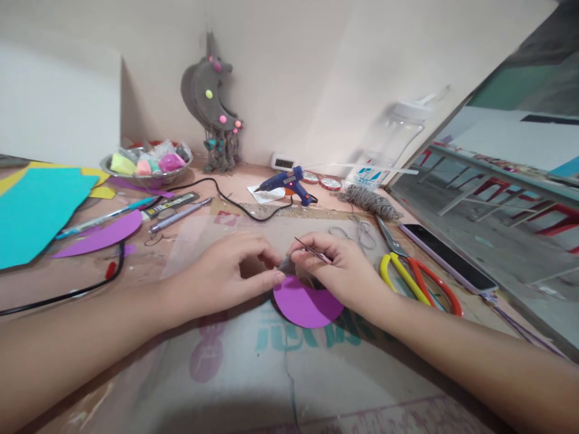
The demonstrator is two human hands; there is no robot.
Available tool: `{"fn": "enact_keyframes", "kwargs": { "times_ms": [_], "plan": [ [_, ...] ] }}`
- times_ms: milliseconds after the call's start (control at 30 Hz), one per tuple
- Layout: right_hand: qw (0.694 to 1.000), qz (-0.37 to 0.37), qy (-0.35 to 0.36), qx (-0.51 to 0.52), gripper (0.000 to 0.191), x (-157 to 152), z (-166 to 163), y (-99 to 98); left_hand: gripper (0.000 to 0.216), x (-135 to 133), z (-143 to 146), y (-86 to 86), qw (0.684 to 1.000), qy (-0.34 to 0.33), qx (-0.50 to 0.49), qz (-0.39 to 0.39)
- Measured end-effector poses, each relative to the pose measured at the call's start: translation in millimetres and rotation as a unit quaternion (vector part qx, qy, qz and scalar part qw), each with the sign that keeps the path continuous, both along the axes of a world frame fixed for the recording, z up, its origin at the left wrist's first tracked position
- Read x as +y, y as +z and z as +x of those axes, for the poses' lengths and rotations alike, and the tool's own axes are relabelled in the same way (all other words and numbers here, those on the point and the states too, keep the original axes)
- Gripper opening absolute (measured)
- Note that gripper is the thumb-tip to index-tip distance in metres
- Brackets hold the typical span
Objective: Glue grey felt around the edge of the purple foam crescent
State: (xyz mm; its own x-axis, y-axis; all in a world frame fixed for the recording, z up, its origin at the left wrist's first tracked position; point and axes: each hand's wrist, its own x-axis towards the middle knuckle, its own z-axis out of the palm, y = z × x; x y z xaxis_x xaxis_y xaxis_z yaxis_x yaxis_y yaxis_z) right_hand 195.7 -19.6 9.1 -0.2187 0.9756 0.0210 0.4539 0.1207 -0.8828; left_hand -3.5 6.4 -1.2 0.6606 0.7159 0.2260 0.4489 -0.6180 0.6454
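A curved purple paper piece (309,304) lies low between my hands, with grey yarn-like material (286,264) along its far edge. My left hand (244,265) pinches the piece and the grey material at their left side between thumb and fingers. On the right, my right hand (341,268) has its fingers closed round a thin dark pointed tool (312,248), pinkish at one end; its exact kind is unclear. The fingertips of that hand also meet the grey material. My right hand hides part of the purple piece.
Scissors (418,280) and a phone (447,256) lie at the right, near a grey yarn bundle (371,202). Behind stand a blue glue gun (287,182) and a bottle (384,144). Left are pens, coloured paper (43,211), a bowl (149,181) and a black cable (58,296).
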Motion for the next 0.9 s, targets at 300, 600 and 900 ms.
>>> {"fn": "enact_keyframes", "kwargs": {
  "times_ms": [300,600,900],
  "plan": [
    [1.000,-0.018,-0.004,0.016,0.020,-4.0,-6.0,-1.2,0.020,0.1,0.4,0.8,1.000,-0.010,0.001,0.013],
    [0.992,-0.083,0.018,0.095,0.023,1.3,-2.1,-2.3,0.023,-2.6,-0.1,6.0,1.000,-0.018,-0.019,-0.007],
    [0.990,-0.069,0.010,0.126,0.026,1.0,-1.1,2.4,0.017,-9.5,3.3,1.3,1.000,0.010,-0.014,0.019]
  ]
}}
